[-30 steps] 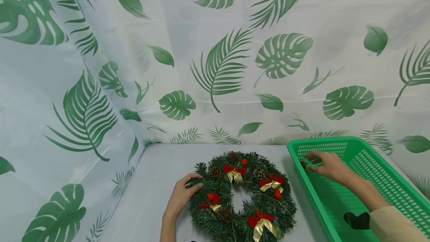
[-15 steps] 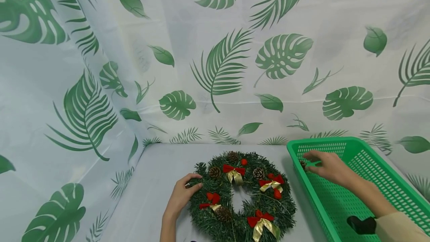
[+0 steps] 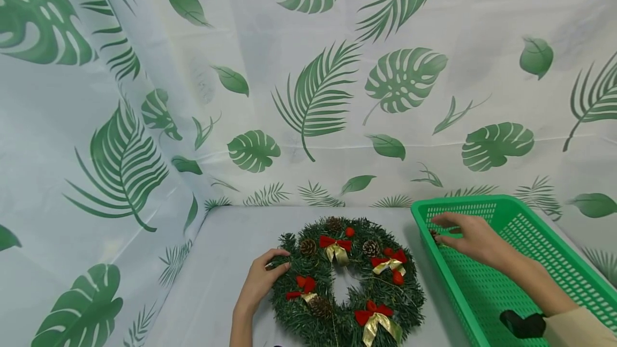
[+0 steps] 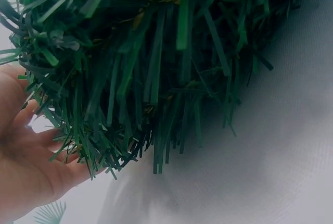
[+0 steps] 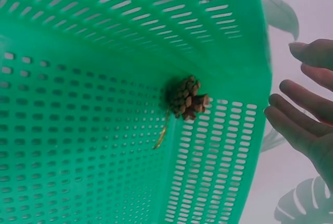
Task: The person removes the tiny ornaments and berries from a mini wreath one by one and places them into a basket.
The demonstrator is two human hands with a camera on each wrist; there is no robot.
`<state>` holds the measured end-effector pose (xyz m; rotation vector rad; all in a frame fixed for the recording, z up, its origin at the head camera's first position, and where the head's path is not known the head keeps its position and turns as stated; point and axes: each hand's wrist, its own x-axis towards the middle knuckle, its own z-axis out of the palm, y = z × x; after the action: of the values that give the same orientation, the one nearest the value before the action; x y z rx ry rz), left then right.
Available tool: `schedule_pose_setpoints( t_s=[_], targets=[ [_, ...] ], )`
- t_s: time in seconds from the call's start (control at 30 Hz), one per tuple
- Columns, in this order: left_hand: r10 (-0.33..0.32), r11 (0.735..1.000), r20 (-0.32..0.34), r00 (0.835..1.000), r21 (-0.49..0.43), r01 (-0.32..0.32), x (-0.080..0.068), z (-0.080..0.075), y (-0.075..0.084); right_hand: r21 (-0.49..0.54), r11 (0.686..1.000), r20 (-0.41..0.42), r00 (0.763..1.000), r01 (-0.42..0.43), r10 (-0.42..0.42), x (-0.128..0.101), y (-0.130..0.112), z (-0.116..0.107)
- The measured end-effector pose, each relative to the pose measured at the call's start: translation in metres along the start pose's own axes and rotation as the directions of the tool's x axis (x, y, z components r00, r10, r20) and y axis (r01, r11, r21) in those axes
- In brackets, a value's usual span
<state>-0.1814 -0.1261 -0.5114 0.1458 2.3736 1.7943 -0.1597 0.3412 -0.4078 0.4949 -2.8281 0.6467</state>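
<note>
the left hand point(image 3: 257, 283) gripped the wreath point(image 3: 344, 283) at lower centre. the right hand point(image 3: 469, 237), fingers released, hovered over a loose pinecone point(image 5: 187, 98) in the green basket point(image 3: 530, 261) corner; its tight spot could have made fingers slip.

left hand point(image 3: 260, 280) curled, right hand point(image 3: 469, 237) open

A pale sheet point(image 3: 308, 100) printed with green palm and monstera leaves hangs as the backdrop and folds round on the left side. The flat surface point(image 3: 226, 261) below is covered in a plain light grey-white cloth. Light is soft and even, with faint shadows on the cloth
</note>
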Motion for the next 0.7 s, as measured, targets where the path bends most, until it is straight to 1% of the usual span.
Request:
schedule_pose_setpoints(
  t_s=[0.3,0.5,0.7],
  targets=[
    [0.001,1.000,-0.015,1.000,0.013,-0.001,-0.001,-0.003,0.000,0.086,0.996,0.009,0.999,0.040,-0.041,0.007,-0.021,-0.003],
    [0.004,1.000,-0.005,1.000,0.008,-0.003,-0.002,-0.002,0.001,0.085,0.991,-0.013,0.995,0.103,-0.102,0.012,-0.028,-0.001],
    [0.013,1.000,-0.002,1.000,0.014,-0.013,0.000,0.000,0.000,0.112,0.989,-0.002,0.995,0.095,-0.095,0.015,-0.038,0.002]
  ],
)
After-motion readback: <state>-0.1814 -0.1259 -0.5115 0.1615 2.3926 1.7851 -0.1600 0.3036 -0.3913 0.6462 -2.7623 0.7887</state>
